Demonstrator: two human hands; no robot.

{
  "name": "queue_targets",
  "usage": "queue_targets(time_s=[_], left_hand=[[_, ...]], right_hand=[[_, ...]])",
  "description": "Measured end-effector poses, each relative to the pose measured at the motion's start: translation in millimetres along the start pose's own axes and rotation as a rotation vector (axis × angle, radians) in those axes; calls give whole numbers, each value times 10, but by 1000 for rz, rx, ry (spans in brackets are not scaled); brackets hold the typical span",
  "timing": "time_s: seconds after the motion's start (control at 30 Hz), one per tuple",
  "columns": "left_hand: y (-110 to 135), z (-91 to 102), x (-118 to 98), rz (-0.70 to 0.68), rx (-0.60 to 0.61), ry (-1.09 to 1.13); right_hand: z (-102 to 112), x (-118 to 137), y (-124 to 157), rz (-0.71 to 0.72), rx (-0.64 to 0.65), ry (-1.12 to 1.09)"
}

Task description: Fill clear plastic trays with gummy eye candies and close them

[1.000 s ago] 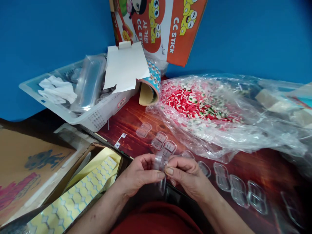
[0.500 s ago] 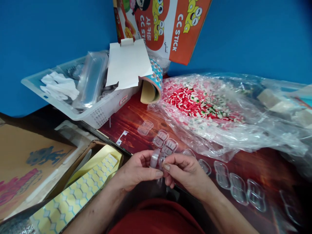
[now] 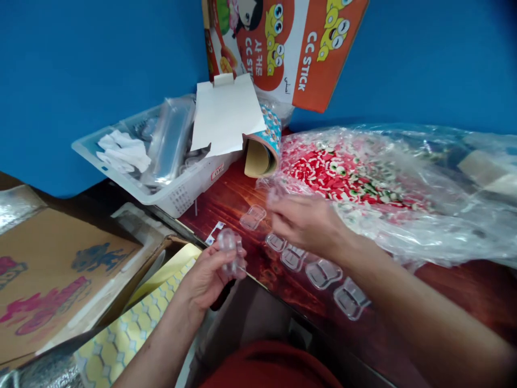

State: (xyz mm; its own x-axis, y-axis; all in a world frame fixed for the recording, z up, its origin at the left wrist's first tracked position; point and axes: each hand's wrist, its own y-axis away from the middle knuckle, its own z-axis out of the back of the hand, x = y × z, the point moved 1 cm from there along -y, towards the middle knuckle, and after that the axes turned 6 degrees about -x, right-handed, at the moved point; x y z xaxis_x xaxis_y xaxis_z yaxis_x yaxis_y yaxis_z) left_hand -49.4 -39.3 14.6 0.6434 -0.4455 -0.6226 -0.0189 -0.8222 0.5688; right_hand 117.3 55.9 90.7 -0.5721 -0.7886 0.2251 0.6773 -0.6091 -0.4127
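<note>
My left hand [image 3: 208,277] is closed around a small bunch of clear plastic cases [image 3: 229,249], just off the table's front edge. My right hand [image 3: 309,222] reaches over the table with its fingers pinched together. At those fingertips is a blurred, see-through piece that looks like another clear plastic case [image 3: 276,194]. Below this hand, several empty-looking clear cases [image 3: 323,273] lie in a slanting row on the dark red wooden table [image 3: 218,196]. One more clear case [image 3: 253,217] lies apart, to the left of the row.
A large clear bag [image 3: 404,226] of small red and white pieces lies at the back right. A white plastic basket [image 3: 177,199] stands at the back left, with a white card [image 3: 228,113] and patterned roll [image 3: 272,129] beside it. Cardboard [image 3: 60,258] and a yellow label sheet [image 3: 133,328] are lower left.
My hands have parted. The left moved left with the clear cases; the right moved up and away over the table. The view has shifted, so the scene sits further right.
</note>
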Motion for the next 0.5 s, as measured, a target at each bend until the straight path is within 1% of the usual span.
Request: queue_targets(time_s=[0.07, 0.1, 0.17, 0.2, 0.23, 0.27, 0.3, 0.37, 0.4, 0.43, 0.47, 0.5], left_hand=[[17, 86, -63, -24, -22, 62], [29, 123, -83, -37, -27, 86], [55, 187, -108, -60, -35, 123], [64, 212, -115, -70, -36, 134], [70, 233, -121, -79, -32, 140], [71, 249, -126, -90, -28, 140], [68, 259, -132, -104, -23, 134], [52, 261, -136, -141, -21, 116], [41, 251, -131, -162, -20, 110], [29, 234, -120, -180, -17, 108], [16, 212, -103, -190, -8, 110], [3, 186, -82, -193, 5, 111]], right_hand=[[-232, -55, -400, 318, 301, 237], [-369, -69, -566, 386, 362, 255], [-631, -67, -791, 470, 441, 259], [-724, -56, -849, 488, 452, 245], [-778, -40, -871, 506, 464, 238], [-786, -19, -861, 521, 470, 242], [-748, 9, -822, 514, 452, 244], [-573, 104, -666, 423, 352, 169], [-469, 174, -553, 335, 282, 70], [-377, 258, -423, 239, 218, -90], [-319, 352, -282, 180, 224, -285], [-294, 441, -147, 88, 211, -411]])
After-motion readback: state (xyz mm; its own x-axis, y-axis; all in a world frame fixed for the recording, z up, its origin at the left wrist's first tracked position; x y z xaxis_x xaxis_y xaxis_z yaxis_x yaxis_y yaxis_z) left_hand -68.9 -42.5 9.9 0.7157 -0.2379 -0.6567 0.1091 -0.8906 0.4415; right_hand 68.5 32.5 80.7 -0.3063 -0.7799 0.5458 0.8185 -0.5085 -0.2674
